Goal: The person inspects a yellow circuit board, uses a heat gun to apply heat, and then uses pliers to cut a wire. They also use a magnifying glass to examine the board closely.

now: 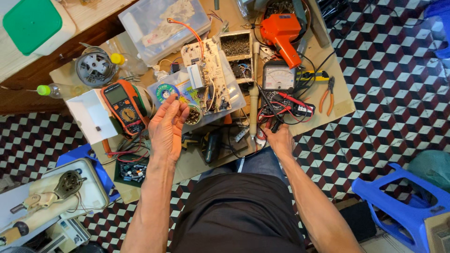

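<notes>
Hands work over a low cardboard-covered bench [197, 161] crowded with electronics. The left hand [167, 127] is raised off the bench, palm turned sideways, fingers curled loosely with thumb and fingertips drawn close together; whether something tiny sits between them cannot be told. Just beyond its fingertips lies a cream printed circuit board with an orange wire looping from its top [205, 75], resting on a clear plastic sleeve [234, 99], and a small round tin of tiny parts [193, 115] sits right beside the fingers. To the outer side of the left hand stands an orange-and-black digital multimeter [124, 107] leaning against an open white cardboard box [89, 117], with a green circuit board studded with capacitors [131, 171] below the wrist.

The right hand [279, 139] rests low at the bench edge, fingers closed around a bundle of red and black probe leads [276, 122]. Those leads run up to a grey analogue meter with a needle dial [278, 77] just beyond the knuckles. A long beige soldering iron [253, 93] lies between the 2 hands, its tip end near the right thumb. Farther beyond the right hand sits an orange pistol-shaped solder gun [282, 35], and to its outer side lie orange-handled pliers [328, 96]. A blue plastic stool [398, 201] stands well apart on the patterned tile floor [389, 93]
</notes>
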